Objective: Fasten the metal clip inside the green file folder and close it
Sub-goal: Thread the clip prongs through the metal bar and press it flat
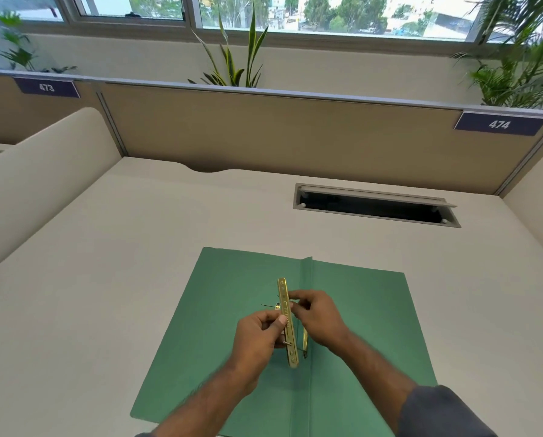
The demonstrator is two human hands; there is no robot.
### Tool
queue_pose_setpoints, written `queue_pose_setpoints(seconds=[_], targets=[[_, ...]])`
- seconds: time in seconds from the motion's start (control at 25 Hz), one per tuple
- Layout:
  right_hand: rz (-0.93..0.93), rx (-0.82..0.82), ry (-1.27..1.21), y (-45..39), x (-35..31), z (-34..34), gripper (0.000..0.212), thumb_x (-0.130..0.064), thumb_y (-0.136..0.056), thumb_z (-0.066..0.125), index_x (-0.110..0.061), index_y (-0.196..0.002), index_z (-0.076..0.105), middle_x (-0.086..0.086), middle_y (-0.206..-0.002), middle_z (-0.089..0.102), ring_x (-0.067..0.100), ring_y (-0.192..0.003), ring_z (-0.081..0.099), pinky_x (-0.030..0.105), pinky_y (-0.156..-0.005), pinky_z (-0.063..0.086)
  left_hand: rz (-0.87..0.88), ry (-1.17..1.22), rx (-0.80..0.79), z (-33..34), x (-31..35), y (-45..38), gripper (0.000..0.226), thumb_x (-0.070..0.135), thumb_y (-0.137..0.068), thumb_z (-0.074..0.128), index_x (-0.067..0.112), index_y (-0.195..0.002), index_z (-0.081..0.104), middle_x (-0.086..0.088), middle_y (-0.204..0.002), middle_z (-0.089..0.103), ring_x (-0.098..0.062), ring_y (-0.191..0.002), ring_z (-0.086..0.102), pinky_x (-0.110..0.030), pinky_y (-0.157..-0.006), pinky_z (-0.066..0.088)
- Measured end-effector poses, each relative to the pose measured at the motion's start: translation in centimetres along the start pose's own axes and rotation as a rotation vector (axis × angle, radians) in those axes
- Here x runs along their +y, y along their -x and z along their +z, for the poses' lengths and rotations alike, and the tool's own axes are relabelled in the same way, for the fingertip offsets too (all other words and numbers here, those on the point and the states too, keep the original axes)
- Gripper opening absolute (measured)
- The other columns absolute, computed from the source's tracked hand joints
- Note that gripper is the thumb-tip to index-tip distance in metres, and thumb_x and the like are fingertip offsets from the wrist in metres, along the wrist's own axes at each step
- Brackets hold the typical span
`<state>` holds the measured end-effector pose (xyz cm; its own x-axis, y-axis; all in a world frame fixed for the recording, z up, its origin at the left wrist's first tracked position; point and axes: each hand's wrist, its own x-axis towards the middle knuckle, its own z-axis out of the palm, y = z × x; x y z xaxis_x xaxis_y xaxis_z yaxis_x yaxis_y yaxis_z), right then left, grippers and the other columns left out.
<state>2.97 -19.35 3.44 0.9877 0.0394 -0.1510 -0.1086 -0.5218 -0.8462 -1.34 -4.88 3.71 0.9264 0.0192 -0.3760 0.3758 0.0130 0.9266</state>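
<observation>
both hands (pixel 290 323) pinch the clip bar (pixel 288 323) over the open folder (pixel 358 310), mid tabletop (pixel 137 247). line holes over prongs, press flat.

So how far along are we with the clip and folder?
Early on. The green folder lies open on the desk. Both hands, left and right, hold the brass clip bar above the spine, not yet fastened. Fastening the clip and closing the folder remain.

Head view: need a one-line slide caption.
Both hands, left hand and right hand, hold a brass metal clip over the open green file folder on a desk.
</observation>
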Motion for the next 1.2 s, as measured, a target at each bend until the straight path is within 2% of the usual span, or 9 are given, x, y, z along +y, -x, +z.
queue_pose_setpoints(seconds=[0.12,0.2,0.36,0.48,0.68,0.76,1.0,1.08,1.2], targets=[[-0.016,0.005,-0.032,-0.2,0.3,-0.1,0.017,-0.016,-0.090,0.065,-0.017,-0.102,0.075,-0.006,-0.088,0.075,0.002,-0.079,0.066,0.024,-0.075,0.052,-0.004,-0.006,0.018,-0.1,-0.1,0.0,0.012,0.008,-0.094,0.063,0.010,-0.092,0.074,-0.005,-0.071,0.070,-0.006,-0.057,0.061,-0.017,-0.055,0.053],[-0.020,0.030,-0.082,-0.2,0.7,-0.2,0.015,-0.015,-0.089,0.066,-0.016,-0.099,0.076,-0.003,-0.093,0.076,0.005,-0.086,0.068,0.025,-0.081,0.053,-0.008,-0.002,0.024,-0.1,-0.4,0.1,0.012,0.009,-0.094,0.062,0.011,-0.095,0.074,-0.004,-0.072,0.071,-0.007,-0.059,0.061,-0.017,-0.056,0.053],[-0.018,0.017,-0.148,0.0,1.2,-0.2,0.014,-0.012,-0.088,0.066,-0.017,-0.096,0.077,-0.004,-0.090,0.077,0.000,-0.079,0.068,0.023,-0.078,0.053,-0.006,0.015,0.019,0.0,-0.5,0.1,0.012,0.008,-0.094,0.062,0.008,-0.097,0.073,-0.005,-0.073,0.071,-0.010,-0.062,0.061,-0.018,-0.057,0.054],[-0.019,0.011,-0.159,0.1,1.2,-0.2,0.015,-0.011,-0.088,0.066,-0.016,-0.097,0.077,-0.004,-0.090,0.077,0.002,-0.082,0.069,0.021,-0.080,0.053,-0.010,0.004,0.015,0.0,-0.5,0.0,0.012,0.008,-0.094,0.062,0.007,-0.098,0.073,-0.006,-0.074,0.071,-0.011,-0.063,0.062,-0.017,-0.056,0.054],[-0.003,0.036,-0.181,0.2,1.3,-0.2,0.015,-0.011,-0.089,0.065,-0.015,-0.098,0.076,-0.010,-0.081,0.073,-0.008,-0.066,0.063,0.019,-0.069,0.049,-0.006,-0.038,0.002,0.1,-0.5,-0.2,0.011,0.008,-0.094,0.063,0.009,-0.096,0.074,-0.003,-0.073,0.072,-0.008,-0.060,0.061,-0.016,-0.056,0.052],[0.004,0.047,-0.187,0.3,1.2,-0.1,0.015,-0.011,-0.089,0.065,-0.015,-0.099,0.076,-0.009,-0.082,0.074,-0.004,-0.070,0.065,0.020,-0.071,0.052,-0.004,-0.052,-0.005,0.0,-0.7,-0.3,0.011,0.008,-0.093,0.063,0.010,-0.095,0.074,-0.001,-0.071,0.071,-0.004,-0.058,0.061,-0.015,-0.056,0.052],[0.019,0.054,-0.249,1.0,1.3,-0.4,0.018,-0.007,-0.090,0.063,-0.015,-0.100,0.076,-0.013,-0.079,0.072,-0.010,-0.068,0.064,0.006,-0.058,0.046,0.012,-0.090,-0.044,0.2,-1.1,-0.7,0.014,0.008,-0.093,0.064,0.014,-0.090,0.075,0.001,-0.069,0.072,0.000,-0.054,0.062,-0.016,-0.058,0.053],[0.029,0.059,-0.272,1.5,1.3,-0.7,0.018,-0.009,-0.090,0.063,-0.016,-0.103,0.075,-0.009,-0.083,0.073,-0.008,-0.070,0.064,0.006,-0.059,0.047,0.026,-0.116,-0.063,0.4,-1.1,-0.8,0.015,0.007,-0.093,0.063,0.014,-0.088,0.076,0.000,-0.071,0.073,0.000,-0.054,0.063,-0.016,-0.058,0.053],[0.042,0.087,-0.287,2.6,1.8,-1.3,0.019,-0.013,-0.091,0.063,-0.022,-0.104,0.074,0.007,-0.077,0.070,0.006,-0.064,0.058,0.016,-0.061,0.049,0.048,-0.150,-0.087,0.7,-0.9,-1.4,0.016,0.005,-0.092,0.064,0.015,-0.085,0.075,-0.002,-0.073,0.073,-0.003,-0.056,0.067,-0.017,-0.057,0.055]])
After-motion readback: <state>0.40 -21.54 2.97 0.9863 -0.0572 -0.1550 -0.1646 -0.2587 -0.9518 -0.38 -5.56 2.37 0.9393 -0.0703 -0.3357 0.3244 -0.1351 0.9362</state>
